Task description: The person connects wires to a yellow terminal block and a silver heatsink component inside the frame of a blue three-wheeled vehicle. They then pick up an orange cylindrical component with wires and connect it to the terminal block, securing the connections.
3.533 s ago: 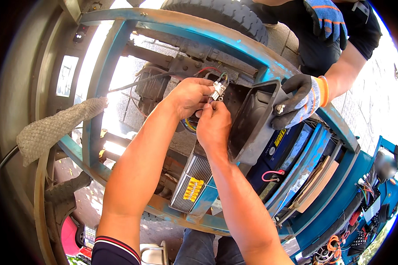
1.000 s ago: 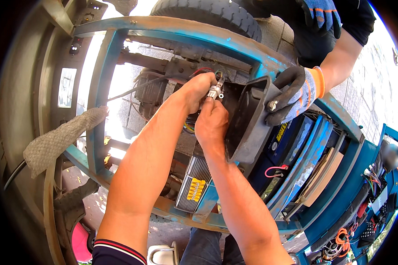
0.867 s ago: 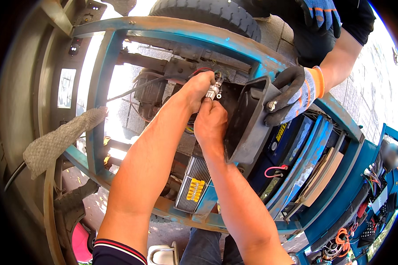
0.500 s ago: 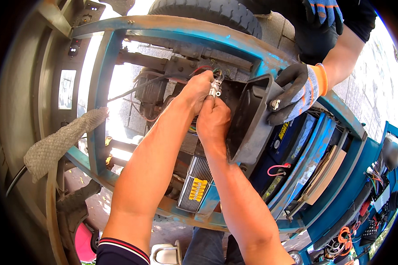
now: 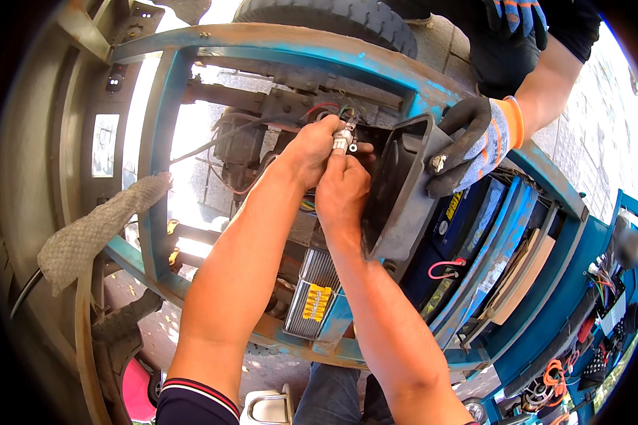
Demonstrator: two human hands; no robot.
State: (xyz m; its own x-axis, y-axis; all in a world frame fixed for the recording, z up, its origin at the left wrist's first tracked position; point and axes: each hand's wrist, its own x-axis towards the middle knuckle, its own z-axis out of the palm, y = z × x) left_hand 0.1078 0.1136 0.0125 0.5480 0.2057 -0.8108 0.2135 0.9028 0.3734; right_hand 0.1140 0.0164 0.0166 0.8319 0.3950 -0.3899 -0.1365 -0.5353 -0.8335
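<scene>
In the middle of a blue metal frame, both my hands meet at a small whitish wire connector (image 5: 343,140) with a metal ring-like end. My left hand (image 5: 313,147) pinches its left side, thumb uppermost. Just below, my right hand (image 5: 343,185) has its thumb pressed against the connector's lower end, with one finger showing past it on the right. Thin coloured wires (image 5: 344,112) run out above the connector. A black plastic box (image 5: 398,191), open on one side, stands right beside my right hand.
Another person's gloved hand (image 5: 475,145) grips the box's upper right edge. A finned metal unit (image 5: 310,283) with a yellow label sits below my hands. A dark blue battery (image 5: 446,227) lies to the right. A tyre (image 5: 329,20) is beyond the blue frame (image 5: 298,42).
A finger of my right hand now shows to the right of the connector. The connector has turned slightly. The co-worker's hand stays on the box.
</scene>
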